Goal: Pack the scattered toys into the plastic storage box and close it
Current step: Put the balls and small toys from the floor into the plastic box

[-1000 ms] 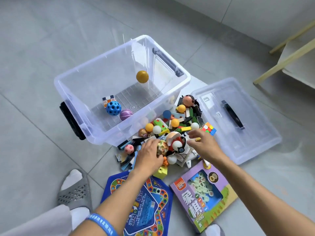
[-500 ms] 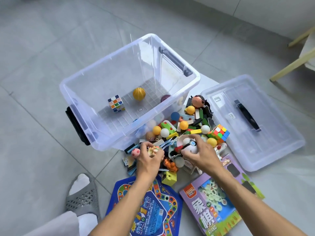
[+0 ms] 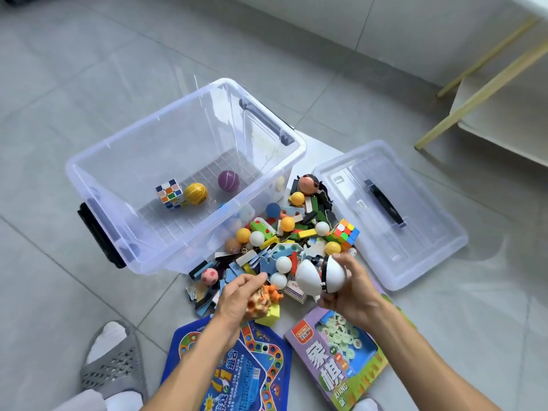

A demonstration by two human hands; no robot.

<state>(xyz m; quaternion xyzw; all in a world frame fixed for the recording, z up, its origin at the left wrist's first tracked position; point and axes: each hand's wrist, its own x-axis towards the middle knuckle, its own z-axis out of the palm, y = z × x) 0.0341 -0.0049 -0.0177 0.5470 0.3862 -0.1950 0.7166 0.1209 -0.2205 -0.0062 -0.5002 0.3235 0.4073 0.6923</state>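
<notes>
In the head view, a clear plastic storage box [image 3: 124,185] stood open on the grey tiled floor [image 3: 59,84], with black latches at its two short ends. Inside it lay a white-edged puzzle cube [image 3: 169,193], touching a yellow ball [image 3: 195,194], and a purple ball [image 3: 228,180] a little apart toward the far wall. The box's clear lid [image 3: 415,232], with a black handle on top, lay flat on the floor just to the right of the box.

Between box and lid, against the box's near right wall, sat the pile of toys [image 3: 284,232]: orange, white and blue balls, coloured blocks, flat puzzle pieces, a pink spotted ball [image 3: 209,276] and a second, brightly coloured puzzle cube [image 3: 344,234] at the pile's right edge.

The left hand [image 3: 237,301] was curled around an orange and yellow patterned toy [image 3: 262,301], held just above the near edge of the pile. The right hand [image 3: 353,298] gripped a white ball-shaped toy [image 3: 320,275] that hung open in two halves, joined by a dark band.

Below the hands, a blue board game [image 3: 252,375] and a purple boxed chess set [image 3: 341,357] lay on the floor side by side. A foot in a white sock and grey slipper [image 3: 109,369] rested at the lower left.
</notes>
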